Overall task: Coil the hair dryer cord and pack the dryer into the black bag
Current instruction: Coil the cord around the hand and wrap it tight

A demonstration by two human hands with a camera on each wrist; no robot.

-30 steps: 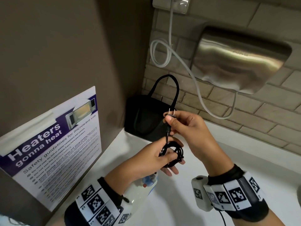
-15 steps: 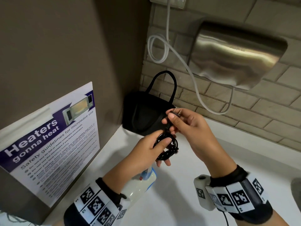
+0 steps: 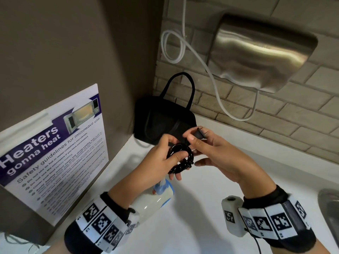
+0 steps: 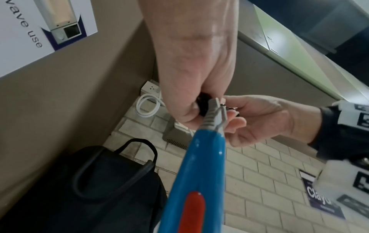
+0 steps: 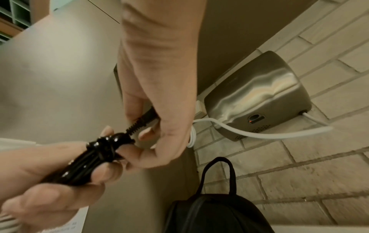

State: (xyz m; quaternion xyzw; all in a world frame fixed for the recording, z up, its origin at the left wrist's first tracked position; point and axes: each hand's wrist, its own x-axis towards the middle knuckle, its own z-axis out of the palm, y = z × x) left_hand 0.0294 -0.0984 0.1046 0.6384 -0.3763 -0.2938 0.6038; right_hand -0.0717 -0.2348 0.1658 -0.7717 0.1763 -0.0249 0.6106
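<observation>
Over counter (image 3: 201, 208), hands (image 3: 161, 158) gripping coiled cord (image 3: 181, 158)

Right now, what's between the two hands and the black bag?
Nothing. In the head view the hands, the left hand holding the coiled cord, hover just before the black bag, with only bare white counter below.

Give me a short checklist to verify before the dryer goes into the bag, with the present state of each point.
1. Coiled cord held firmly by left hand: ok.
2. Plug pinched in right hand, under control: ok.
3. Plug end tucked into the coil: not ok, still free.
4. Black bag open: cannot tell.
5. Hair dryer within reach, below the left wrist: ok.
6. White cable of the wall hand dryer apart from the coil: ok.
</observation>
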